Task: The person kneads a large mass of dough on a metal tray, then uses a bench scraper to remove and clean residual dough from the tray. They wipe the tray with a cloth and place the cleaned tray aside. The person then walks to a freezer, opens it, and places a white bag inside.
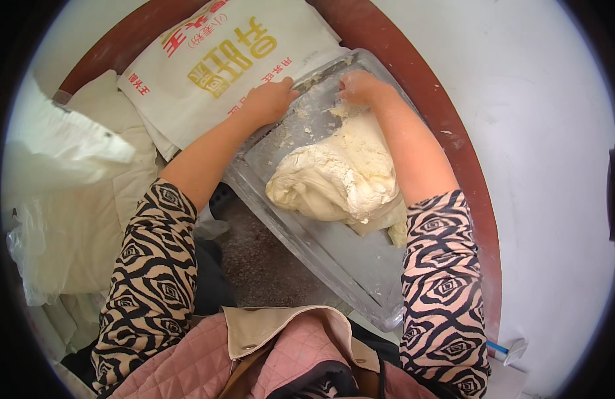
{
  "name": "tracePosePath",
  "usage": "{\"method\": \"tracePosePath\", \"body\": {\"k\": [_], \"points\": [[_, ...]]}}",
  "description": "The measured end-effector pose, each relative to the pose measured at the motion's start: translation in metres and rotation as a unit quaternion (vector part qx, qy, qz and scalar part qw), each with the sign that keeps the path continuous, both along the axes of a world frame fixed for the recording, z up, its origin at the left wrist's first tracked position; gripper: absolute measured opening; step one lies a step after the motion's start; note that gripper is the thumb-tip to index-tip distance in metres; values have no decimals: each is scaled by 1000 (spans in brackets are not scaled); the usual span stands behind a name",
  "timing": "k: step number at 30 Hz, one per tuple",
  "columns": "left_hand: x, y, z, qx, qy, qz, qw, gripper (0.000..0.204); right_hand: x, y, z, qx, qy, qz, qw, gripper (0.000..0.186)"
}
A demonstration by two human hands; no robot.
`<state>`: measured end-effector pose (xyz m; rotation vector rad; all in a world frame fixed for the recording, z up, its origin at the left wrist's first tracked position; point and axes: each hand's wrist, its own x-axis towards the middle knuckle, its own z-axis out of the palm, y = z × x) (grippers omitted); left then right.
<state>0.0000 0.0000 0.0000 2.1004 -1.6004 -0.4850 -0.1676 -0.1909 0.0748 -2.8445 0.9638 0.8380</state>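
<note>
A big lump of pale dough (334, 176), dusted with dry flour, lies folded in a grey see-through plastic tray (307, 249). The tray sits at a slant before me. My left hand (271, 101) is closed over the tray's far left rim. Inside the far end of the tray, my right hand (361, 88) has its fingers curled together against the bottom, just beyond the dough. Whatever those fingers may hold is hidden. Dough crumbs and flour (307, 120) stick to the tray floor between the two hands.
Beyond the tray lies a printed white flour sack (228, 63). A red-brown rim (464, 153) curves behind and to the right, beside a white wall (547, 166). Cream cloth and clear plastic bags (75, 226) are heaped at left. Speckled floor (267, 259) shows below the tray.
</note>
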Motion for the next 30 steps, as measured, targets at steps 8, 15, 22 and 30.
{"method": "tracePosePath", "body": {"k": [8, 15, 22, 30], "points": [[-11, 13, 10, 18, -20, 0, 1000, 36, -13, 84, 37, 22, 104, -11, 994, 62], [0, -3, -1, 24, -2, -6, 1000, 39, -67, 115, 64, 18, 84, 65, 994, 48], [-4, 0, -1, 34, -23, -5, 999, 39, -195, 222, 94, -100, -331, -33, 938, 23], [-8, 4, 9, -163, -111, 35, 980, 33, -191, 204, 102, -46, -359, 13, 932, 41]]}}
